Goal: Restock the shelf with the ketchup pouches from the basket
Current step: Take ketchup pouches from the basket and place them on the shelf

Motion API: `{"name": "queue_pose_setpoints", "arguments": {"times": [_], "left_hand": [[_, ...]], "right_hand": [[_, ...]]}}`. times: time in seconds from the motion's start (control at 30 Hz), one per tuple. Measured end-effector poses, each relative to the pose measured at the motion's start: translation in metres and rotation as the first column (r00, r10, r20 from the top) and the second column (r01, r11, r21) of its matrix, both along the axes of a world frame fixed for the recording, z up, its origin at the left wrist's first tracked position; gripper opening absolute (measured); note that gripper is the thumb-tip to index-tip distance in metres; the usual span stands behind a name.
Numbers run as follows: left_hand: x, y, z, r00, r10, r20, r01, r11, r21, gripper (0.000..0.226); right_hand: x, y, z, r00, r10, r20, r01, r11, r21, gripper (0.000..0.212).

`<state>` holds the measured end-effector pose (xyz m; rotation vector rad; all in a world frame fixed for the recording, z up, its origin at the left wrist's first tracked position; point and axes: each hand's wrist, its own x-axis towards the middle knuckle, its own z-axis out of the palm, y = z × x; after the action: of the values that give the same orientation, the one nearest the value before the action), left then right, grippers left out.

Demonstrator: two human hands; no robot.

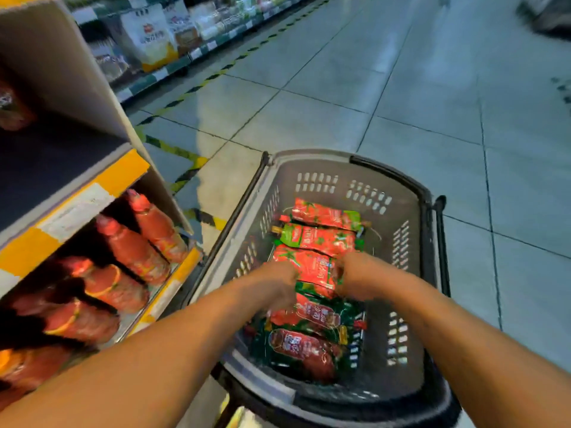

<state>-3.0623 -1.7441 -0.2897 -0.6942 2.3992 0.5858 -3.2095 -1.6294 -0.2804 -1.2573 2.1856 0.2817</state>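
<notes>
On my left stands the shelf (77, 208), its yellow-edged lip facing me. The lower tier holds red ketchup bottles (133, 251) lying in rows; the tier above shows a dark, bare stretch near its front edge.

Just right of it sits the grey basket (414, 273) on the tiled floor (432, 103), and the pouches (318, 239) lie inside it in a loose, overlapping row running from the far wall towards me. There are still a good many in there, so I judge the restocking far from done.

My left hand (278, 281) is down in the basket with its fingers curled onto the left edge of a red pouch in the middle of the row. My right hand (355, 278) closes on the same pouch from its right edge. Both look to be gripping it, though blur hides the fingertips.

These pouches look soft and floppy, glossy film over a thick filling, so I expect them to sag and slide if I pinch only a corner. They should be fairly light singly, heavier as a stack. I'd take hold across the flat body, or by the stiffer sealed edges near the spout cap, and keep them level so none slip out on the way to the shelf.
</notes>
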Motion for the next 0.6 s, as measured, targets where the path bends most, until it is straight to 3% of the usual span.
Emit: {"name": "queue_pose_setpoints", "arguments": {"times": [0.07, 0.13, 0.2, 0.3, 0.37, 0.5, 0.6], "left_hand": [[-0.002, 0.000, -0.020, 0.995, -0.036, 0.090, 0.039, 0.999, -0.030, 0.015], [-0.002, -0.002, -0.036, 0.998, -0.005, 0.060, 0.008, 0.999, -0.053, 0.018], [-0.001, -0.007, -0.044, 0.987, 0.144, -0.075, -0.149, 0.987, -0.066, 0.017], [-0.005, -0.015, -0.047, 0.884, 0.367, -0.290, -0.391, 0.920, -0.028, 0.037], [-0.011, -0.019, -0.048, 0.848, 0.418, -0.325, -0.439, 0.898, 0.009, 0.047], [-0.031, -0.023, -0.055, 0.791, 0.526, -0.312, -0.502, 0.850, 0.159, 0.067], [-0.036, -0.024, -0.058, 0.781, 0.551, -0.294, -0.541, 0.832, 0.124, 0.057]], "right_hand": [[0.001, 0.003, -0.014, 0.999, 0.038, -0.004, -0.037, 0.995, 0.097, 0.022], [-0.002, 0.004, -0.027, 1.000, 0.019, -0.014, -0.017, 0.994, 0.111, 0.021], [-0.013, 0.005, -0.037, 0.992, -0.130, -0.007, 0.130, 0.992, 0.002, 0.011], [-0.032, 0.003, -0.044, 0.941, -0.338, 0.020, 0.335, 0.924, -0.182, 0.007], [-0.044, 0.000, -0.050, 0.896, -0.437, 0.087, 0.443, 0.855, -0.270, 0.018], [-0.057, -0.011, -0.065, 0.805, -0.543, 0.238, 0.593, 0.744, -0.308, 0.064], [-0.055, -0.024, -0.062, 0.717, -0.589, 0.373, 0.689, 0.679, -0.252, 0.070]]}}
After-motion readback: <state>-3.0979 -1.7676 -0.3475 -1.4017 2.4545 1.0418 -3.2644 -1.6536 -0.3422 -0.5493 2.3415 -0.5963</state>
